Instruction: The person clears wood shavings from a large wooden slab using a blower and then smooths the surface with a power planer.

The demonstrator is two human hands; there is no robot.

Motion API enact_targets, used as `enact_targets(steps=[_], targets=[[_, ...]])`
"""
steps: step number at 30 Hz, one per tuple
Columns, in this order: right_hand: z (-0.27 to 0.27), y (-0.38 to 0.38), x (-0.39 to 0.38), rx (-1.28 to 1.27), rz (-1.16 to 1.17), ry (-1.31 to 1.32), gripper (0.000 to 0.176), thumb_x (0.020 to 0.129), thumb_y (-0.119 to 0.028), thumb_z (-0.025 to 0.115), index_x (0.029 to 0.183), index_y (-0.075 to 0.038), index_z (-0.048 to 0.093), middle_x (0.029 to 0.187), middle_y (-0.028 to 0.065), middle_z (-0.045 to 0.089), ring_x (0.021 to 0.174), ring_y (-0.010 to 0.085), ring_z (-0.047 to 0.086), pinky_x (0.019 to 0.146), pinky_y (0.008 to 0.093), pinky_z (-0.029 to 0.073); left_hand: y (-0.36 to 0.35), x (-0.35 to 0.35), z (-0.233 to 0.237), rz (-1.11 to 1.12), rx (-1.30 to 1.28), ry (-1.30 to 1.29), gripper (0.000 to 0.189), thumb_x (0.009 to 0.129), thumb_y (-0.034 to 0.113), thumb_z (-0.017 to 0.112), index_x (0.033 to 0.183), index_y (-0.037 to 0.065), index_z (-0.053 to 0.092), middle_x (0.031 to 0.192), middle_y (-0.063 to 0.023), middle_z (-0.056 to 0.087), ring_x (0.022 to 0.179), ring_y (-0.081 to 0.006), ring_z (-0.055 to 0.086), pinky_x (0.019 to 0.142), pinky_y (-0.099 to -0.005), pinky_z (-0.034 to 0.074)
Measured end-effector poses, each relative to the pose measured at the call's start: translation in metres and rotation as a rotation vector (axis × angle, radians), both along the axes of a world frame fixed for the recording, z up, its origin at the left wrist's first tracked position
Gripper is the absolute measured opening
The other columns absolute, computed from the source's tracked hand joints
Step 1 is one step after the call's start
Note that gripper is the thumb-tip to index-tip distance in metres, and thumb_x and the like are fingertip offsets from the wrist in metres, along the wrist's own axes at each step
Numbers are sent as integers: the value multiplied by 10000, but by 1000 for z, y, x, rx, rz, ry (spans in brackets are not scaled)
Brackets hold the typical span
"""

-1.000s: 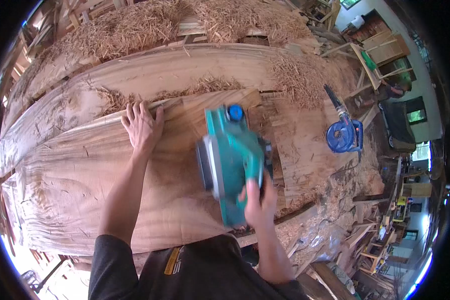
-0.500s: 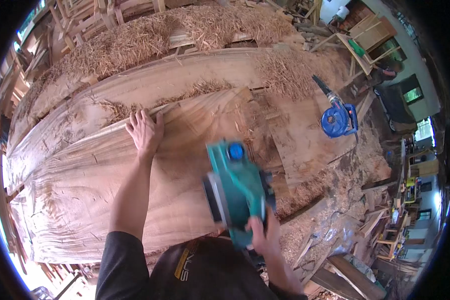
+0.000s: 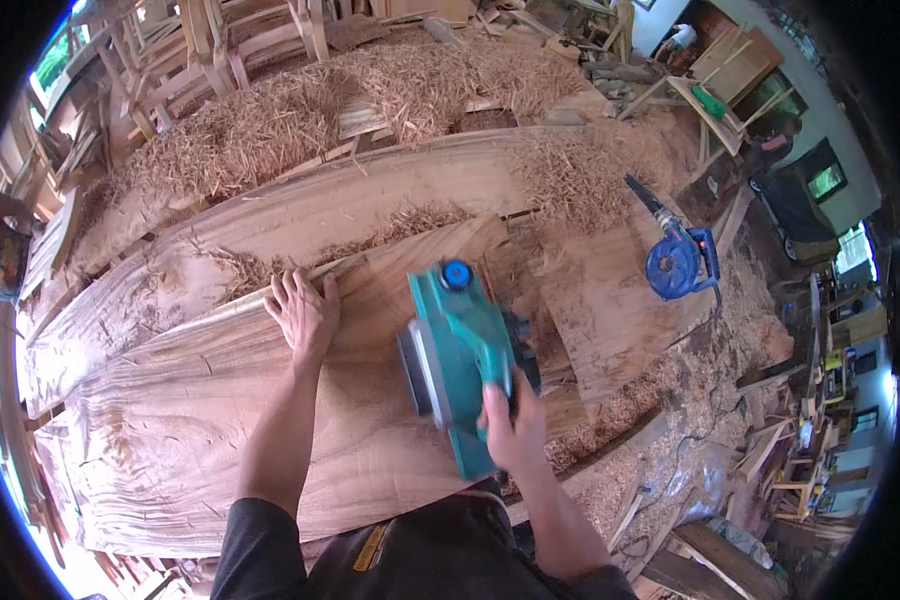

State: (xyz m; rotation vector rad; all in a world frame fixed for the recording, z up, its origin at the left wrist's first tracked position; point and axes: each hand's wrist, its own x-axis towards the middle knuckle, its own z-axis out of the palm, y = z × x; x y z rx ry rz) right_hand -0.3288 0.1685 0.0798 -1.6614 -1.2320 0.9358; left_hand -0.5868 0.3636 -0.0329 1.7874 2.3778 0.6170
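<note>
A large pale wooden slab (image 3: 200, 400) with wavy grain lies in front of me. My left hand (image 3: 305, 312) rests on its far edge, fingers spread over the rim and holding nothing. A green electric planer (image 3: 465, 350) with a blue knob sits over the slab's right part. My right hand (image 3: 513, 425) is wrapped round the planer's rear handle. The planer's underside is hidden from view.
Behind the slab lies another long board (image 3: 400, 180), with heaps of wood shavings (image 3: 240, 130) beyond it. A blue blower (image 3: 673, 262) rests at the right. Wooden frames stand at the far left, and scrap wood lies at the lower right.
The planer and my right hand have shifted slightly up and to the left. My left hand remains on the slab's edge. The camera view has tilted a little.
</note>
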Motion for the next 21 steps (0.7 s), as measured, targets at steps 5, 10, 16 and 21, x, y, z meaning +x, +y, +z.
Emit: enact_targets(steps=[5, 10, 16, 21], targets=[[-11, 103, -3, 140, 25, -61, 411, 1050, -357, 547, 1235, 7, 584, 655, 39, 573, 573, 137, 585, 553, 310, 472, 2, -4, -11, -11, 19, 36, 671, 983, 507, 506, 1387, -27, 513, 1497, -192, 481, 1478, -391, 313, 1191, -626, 185], [4, 54, -6, 82, 7, 7, 471, 1056, -341, 529, 1366, 14, 520, 715, 59, 593, 643, 138, 604, 593, 308, 479, 0, -5, -11, -22, 47, 51, 681, 992, 506, 492, 1414, -27, 500, 1510, -193, 478, 1479, -388, 312, 1187, -618, 195], [-5, -140, 19, -95, -9, -35, 554, 993, -280, 593, 1440, 28, 483, 994, 191, 719, 879, 288, 719, 806, 369, 559, -2, -7, -10, -37, 1, 57, 693, 988, 512, 507, 1443, -10, 485, 1508, -191, 482, 1483, -402, 306, 1194, -607, 189], [14, -187, 22, -320, -56, 179, 556, 970, -241, 618, 1423, 57, 491, 1143, 271, 695, 1057, 379, 708, 907, 405, 544, -2, -2, -8, -19, 10, 24, 717, 978, 530, 526, 1455, -3, 477, 1517, -191, 473, 1496, -395, 290, 1205, -594, 172]])
